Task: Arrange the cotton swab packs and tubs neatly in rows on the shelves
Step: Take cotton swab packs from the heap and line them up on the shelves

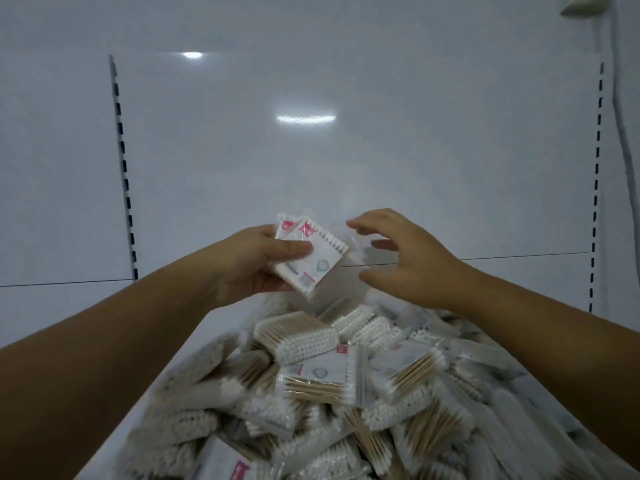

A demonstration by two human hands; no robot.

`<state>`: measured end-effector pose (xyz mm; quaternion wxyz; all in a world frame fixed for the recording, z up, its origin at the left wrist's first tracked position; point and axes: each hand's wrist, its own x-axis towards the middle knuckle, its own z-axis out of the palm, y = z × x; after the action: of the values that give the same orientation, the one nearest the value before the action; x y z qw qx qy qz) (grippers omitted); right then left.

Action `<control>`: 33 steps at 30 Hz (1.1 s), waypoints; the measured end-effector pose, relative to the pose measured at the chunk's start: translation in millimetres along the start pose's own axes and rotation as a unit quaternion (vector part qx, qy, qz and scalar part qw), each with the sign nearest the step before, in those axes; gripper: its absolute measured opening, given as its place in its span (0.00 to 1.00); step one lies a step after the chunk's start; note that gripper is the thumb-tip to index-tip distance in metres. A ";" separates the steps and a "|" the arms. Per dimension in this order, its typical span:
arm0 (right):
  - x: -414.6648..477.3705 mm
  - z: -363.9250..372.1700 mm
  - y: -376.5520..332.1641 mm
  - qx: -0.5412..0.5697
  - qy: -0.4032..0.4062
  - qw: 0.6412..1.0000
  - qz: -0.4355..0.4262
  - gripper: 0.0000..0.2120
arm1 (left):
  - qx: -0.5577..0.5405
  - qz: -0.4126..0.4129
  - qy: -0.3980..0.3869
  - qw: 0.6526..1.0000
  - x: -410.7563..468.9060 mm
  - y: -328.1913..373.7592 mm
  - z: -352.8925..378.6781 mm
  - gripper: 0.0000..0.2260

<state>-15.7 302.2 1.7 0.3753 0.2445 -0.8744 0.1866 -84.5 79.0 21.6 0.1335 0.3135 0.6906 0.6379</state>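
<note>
Holding a small stack of flat cotton swab packs (304, 258) at centre frame, the left hand (256, 268) pinches them with the thumb on top and the fingers beneath. At three o'clock from them, the right hand (405, 261) hovers with fingers spread and curled, touching nothing clearly. From six o'clock toward centre lies a loose heap of packs (329, 382). They are crinkly clear sleeves showing white tips and pale wooden sticks, and some carry white cards with pink corners. Behind stands a glossy white shelf back panel (346, 150), with slotted uprights at nine and three o'clock. To do this well, square the slippery stack's edges with both hands before setting it down
</note>
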 end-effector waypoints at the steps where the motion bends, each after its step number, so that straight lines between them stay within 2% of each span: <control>1: -4.2 -0.3 3.8 -0.040 -0.057 0.997 0.030 0.25 | -0.004 0.009 0.024 1.000 -1.5 -0.2 -7.1 0.26; 3: -10.0 5.8 7.1 -0.136 -0.190 0.971 0.052 0.26 | -0.020 0.021 0.050 0.998 -7.1 0.5 -14.4 0.26; 5: -11.6 16.9 6.8 -0.148 -0.250 0.955 0.059 0.24 | -0.024 0.023 0.059 0.998 -11.7 -1.3 -14.7 0.24; 9: -3.2 8.8 13.0 -0.030 -0.233 0.962 0.136 0.17 | -0.024 0.031 0.081 0.996 -21.3 -5.5 -11.1 0.18; 14: 0.4 -5.0 30.8 0.105 -0.269 0.943 0.168 0.15 | -0.023 0.050 0.143 0.988 -38.5 -3.9 -10.4 0.23; 17: 5.0 0.8 32.9 0.121 -0.292 0.933 0.175 0.11 | -0.018 0.044 0.173 0.984 -50.8 -9.7 -12.6 0.24; 19: 7.7 4.8 31.2 0.123 -0.255 0.946 0.156 0.07 | -0.016 0.041 0.188 0.981 -59.9 -13.2 -14.7 0.21; 21: 8.7 6.6 28.8 0.108 -0.147 0.975 0.127 0.02 | -0.018 0.048 0.207 0.977 -70.3 -14.2 -18.7 0.20; 23: 10.3 6.9 24.1 0.115 -0.017 0.986 0.118 0.06 | -0.021 0.061 0.227 0.972 -82.9 -13.1 -25.1 0.21; 26: 23.2 0.1 -10.8 0.267 0.136 0.941 0.155 0.12 | -0.036 0.083 0.253 0.963 -108.0 -11.7 -40.0 0.21; 28: 38.6 3.9 -55.1 0.335 0.139 0.918 0.162 0.15 | -0.053 0.095 0.265 0.958 -129.5 -15.1 -55.1 0.24; 33: 75.1 96.7 -198.7 0.378 -0.022 0.918 0.117 0.19 | -0.104 0.102 0.269 0.952 -209.6 -40.8 -106.9 0.26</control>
<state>-2.5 70.2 23.5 0.2108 0.2682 -0.7690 0.5407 3.2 -132.2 -46.8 -0.0910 0.1837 0.5952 0.7770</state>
